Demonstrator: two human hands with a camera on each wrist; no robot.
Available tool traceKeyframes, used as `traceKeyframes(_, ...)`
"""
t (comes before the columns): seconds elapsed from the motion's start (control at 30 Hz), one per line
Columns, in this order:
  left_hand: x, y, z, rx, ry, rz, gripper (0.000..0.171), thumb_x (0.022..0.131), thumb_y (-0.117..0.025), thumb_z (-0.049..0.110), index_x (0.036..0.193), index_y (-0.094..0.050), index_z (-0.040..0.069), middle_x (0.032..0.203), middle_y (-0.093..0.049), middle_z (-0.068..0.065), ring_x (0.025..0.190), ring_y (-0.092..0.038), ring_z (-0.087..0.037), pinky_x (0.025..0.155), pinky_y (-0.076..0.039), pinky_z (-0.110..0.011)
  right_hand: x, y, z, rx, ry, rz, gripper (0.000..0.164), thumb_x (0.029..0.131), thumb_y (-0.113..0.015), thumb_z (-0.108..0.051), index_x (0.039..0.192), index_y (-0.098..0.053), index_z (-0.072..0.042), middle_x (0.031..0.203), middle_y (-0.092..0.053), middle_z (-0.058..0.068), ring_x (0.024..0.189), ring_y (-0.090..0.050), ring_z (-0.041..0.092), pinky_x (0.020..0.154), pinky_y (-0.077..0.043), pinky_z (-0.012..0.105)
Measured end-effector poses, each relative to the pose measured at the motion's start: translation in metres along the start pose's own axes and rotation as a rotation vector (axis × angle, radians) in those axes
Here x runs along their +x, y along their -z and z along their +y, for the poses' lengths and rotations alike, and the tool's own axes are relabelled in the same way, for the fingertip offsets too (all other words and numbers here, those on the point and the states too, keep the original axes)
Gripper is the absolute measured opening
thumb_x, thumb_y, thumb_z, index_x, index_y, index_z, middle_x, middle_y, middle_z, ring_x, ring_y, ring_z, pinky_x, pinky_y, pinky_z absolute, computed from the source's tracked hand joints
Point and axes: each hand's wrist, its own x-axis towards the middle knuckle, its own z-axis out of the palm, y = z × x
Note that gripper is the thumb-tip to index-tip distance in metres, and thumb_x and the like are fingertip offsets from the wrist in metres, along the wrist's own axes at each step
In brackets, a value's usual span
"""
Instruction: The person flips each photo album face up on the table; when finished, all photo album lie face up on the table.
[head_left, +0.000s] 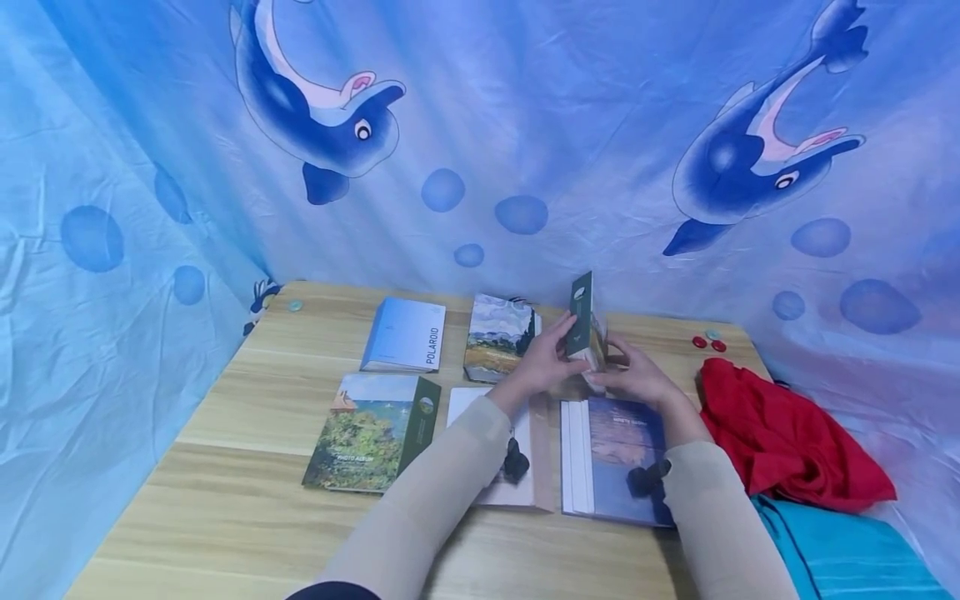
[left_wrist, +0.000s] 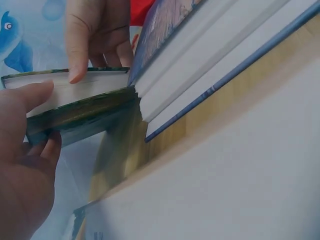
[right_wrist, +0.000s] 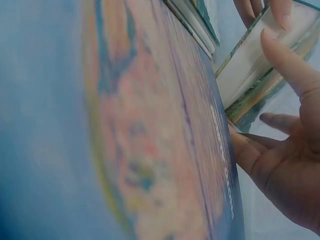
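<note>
Both hands hold a small photo album (head_left: 582,321) with a dark green spine, upright at the table's back right. My left hand (head_left: 546,360) grips it on the spine side, thumb over the white page edge in the left wrist view. On the other side, my right hand (head_left: 637,377) holds the same album, its thumb on the page edge (right_wrist: 245,70) and its fingers by the painted cover. Just below the hands lies a blue-purple photo album (head_left: 626,458), pages toward the left. Beside it, partly under the left forearm, is a pale album (head_left: 536,467).
A landscape-painted album (head_left: 495,333) and a blue Polaroid album (head_left: 405,333) lie at the back. Front left is a green garden-painted album (head_left: 367,433). Red cloth (head_left: 787,442) and teal cloth (head_left: 855,554) lie at right, with red discs (head_left: 708,343) behind. A dolphin-printed curtain (head_left: 585,125) hangs behind the table.
</note>
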Motion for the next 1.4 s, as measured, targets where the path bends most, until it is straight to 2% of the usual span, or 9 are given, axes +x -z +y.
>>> traceKeyframes(0.27, 0.006, -0.016, -0.007, -0.027, 0.033, -0.001, 0.089, 0.086, -0.079, 0.003, 0.158, -0.028, 0.002, 0.167, -0.018, -0.017, 0.140, -0.045, -0.030, 0.108, -0.043, -0.023, -0.012, 0.015, 0.005, -0.192, -0.045, 0.062, 0.105, 0.085, -0.082, -0.039, 0.163, -0.017, -0.011, 0.149, -0.041, 0.035, 0.135, -0.043, 0.051, 0.101, -0.050, 0.057)
traceKeyframes(0.47, 0.008, -0.023, -0.012, 0.174, 0.045, 0.016, 0.083, 0.090, -0.079, 0.019, 0.158, -0.034, 0.007, 0.162, -0.032, -0.014, 0.139, -0.047, -0.030, 0.114, -0.038, -0.027, -0.019, 0.024, 0.010, -0.235, -0.108, 0.090, 0.109, 0.084, -0.082, -0.046, 0.162, -0.016, -0.008, 0.149, -0.041, 0.035, 0.135, -0.044, 0.050, 0.103, -0.049, 0.059)
traceKeyframes(0.53, 0.008, -0.025, -0.013, 0.200, 0.065, 0.021, 0.082, 0.090, -0.079, 0.023, 0.158, -0.035, 0.009, 0.161, -0.036, -0.013, 0.138, -0.048, -0.029, 0.114, -0.039, -0.029, -0.019, 0.026, 0.012, -0.254, -0.111, 0.097, 0.110, 0.084, -0.081, -0.047, 0.162, -0.016, -0.005, 0.149, -0.041, 0.035, 0.134, -0.044, 0.050, 0.103, -0.049, 0.058)
traceKeyframes(0.63, 0.007, -0.028, -0.014, 0.168, 0.110, 0.028, 0.080, 0.091, -0.078, 0.023, 0.158, -0.035, 0.012, 0.159, -0.039, -0.012, 0.127, -0.058, -0.030, 0.105, -0.048, -0.029, -0.020, 0.027, 0.013, -0.270, -0.115, 0.115, 0.109, 0.083, -0.081, -0.049, 0.161, -0.018, -0.005, 0.148, -0.043, 0.034, 0.133, -0.047, 0.048, 0.103, -0.048, 0.059)
traceKeyframes(0.77, 0.007, -0.033, -0.014, 0.115, 0.171, 0.038, 0.083, 0.088, -0.080, 0.015, 0.158, -0.036, 0.015, 0.157, -0.042, -0.012, 0.124, -0.059, -0.029, 0.100, -0.052, -0.030, -0.020, 0.028, 0.016, -0.283, -0.125, 0.146, 0.106, 0.081, -0.083, -0.048, 0.160, -0.024, -0.009, 0.146, -0.046, 0.031, 0.129, -0.050, 0.046, 0.103, -0.046, 0.061)
traceKeyframes(0.87, 0.006, -0.035, -0.012, 0.086, 0.216, 0.027, 0.088, 0.084, -0.081, 0.007, 0.159, -0.035, 0.018, 0.159, -0.040, -0.010, 0.135, -0.052, -0.028, 0.103, -0.050, -0.030, -0.020, 0.029, 0.019, -0.310, -0.127, 0.160, 0.103, 0.081, -0.083, -0.049, 0.158, -0.027, -0.009, 0.145, -0.047, 0.031, 0.128, -0.049, 0.046, 0.104, -0.045, 0.063)
traceKeyframes(1.0, 0.004, -0.034, -0.010, 0.048, 0.258, -0.005, 0.090, 0.086, -0.078, 0.004, 0.160, -0.031, 0.018, 0.163, -0.033, -0.008, 0.139, -0.046, -0.029, 0.097, -0.055, -0.031, -0.020, 0.030, 0.020, -0.347, -0.120, 0.157, 0.101, 0.082, -0.082, -0.049, 0.157, -0.028, -0.008, 0.144, -0.046, 0.032, 0.128, -0.047, 0.047, 0.104, -0.044, 0.064)
traceKeyframes(1.2, -0.002, -0.028, -0.011, 0.008, 0.298, 0.009, 0.079, 0.093, -0.072, 0.010, 0.160, -0.030, 0.015, 0.161, -0.037, -0.009, 0.143, -0.041, -0.027, 0.111, -0.044, -0.036, -0.022, 0.030, 0.020, -0.323, -0.118, 0.164, 0.103, 0.085, -0.080, -0.045, 0.160, -0.021, -0.006, 0.147, -0.041, 0.033, 0.131, -0.044, 0.050, 0.101, -0.047, 0.063)
traceKeyframes(1.4, -0.006, -0.017, -0.007, 0.042, 0.291, 0.035, 0.078, 0.094, -0.071, 0.018, 0.160, -0.030, 0.017, 0.160, -0.039, -0.005, 0.143, -0.041, -0.027, 0.113, -0.042, -0.039, -0.026, 0.027, 0.014, -0.337, -0.077, 0.236, 0.099, 0.090, -0.073, -0.050, 0.162, -0.018, -0.010, 0.158, -0.029, 0.030, 0.143, -0.028, 0.053, 0.107, -0.035, 0.071)
